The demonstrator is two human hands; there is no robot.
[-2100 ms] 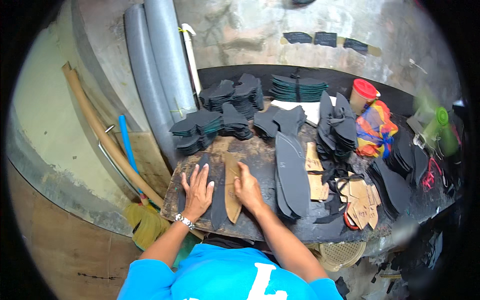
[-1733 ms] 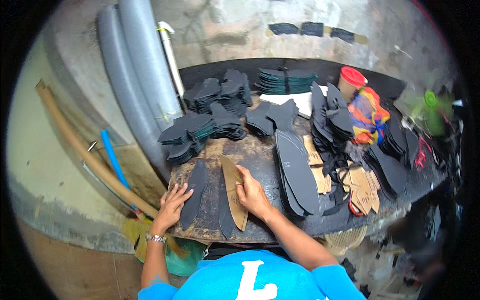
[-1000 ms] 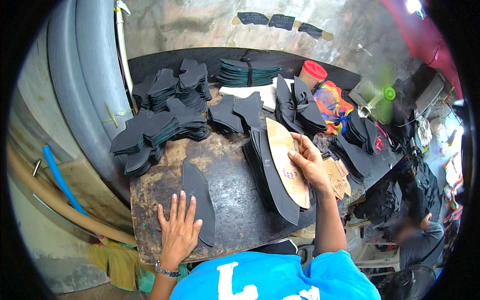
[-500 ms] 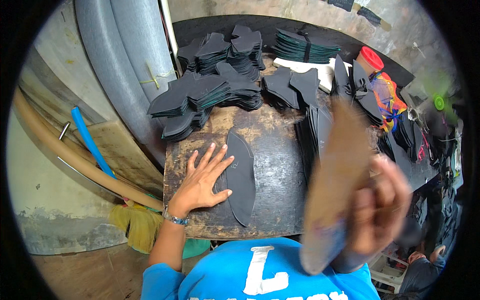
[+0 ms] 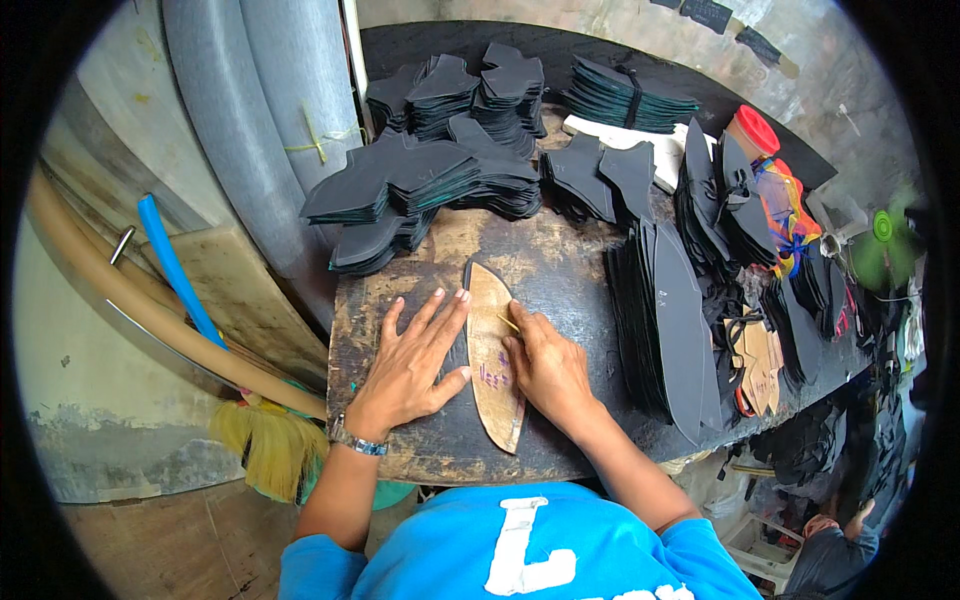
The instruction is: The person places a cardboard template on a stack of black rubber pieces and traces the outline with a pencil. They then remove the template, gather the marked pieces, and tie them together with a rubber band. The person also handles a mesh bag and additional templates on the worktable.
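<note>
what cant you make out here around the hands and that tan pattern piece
- Head view: the dark piece under the tan pattern piece is mostly covered by it and by the left hand.
- The thin tool in the right hand is too small to identify.
- The marks on the pattern are too small to read.
- The table's near edge is cut off by the person's blue shirt.
</note>
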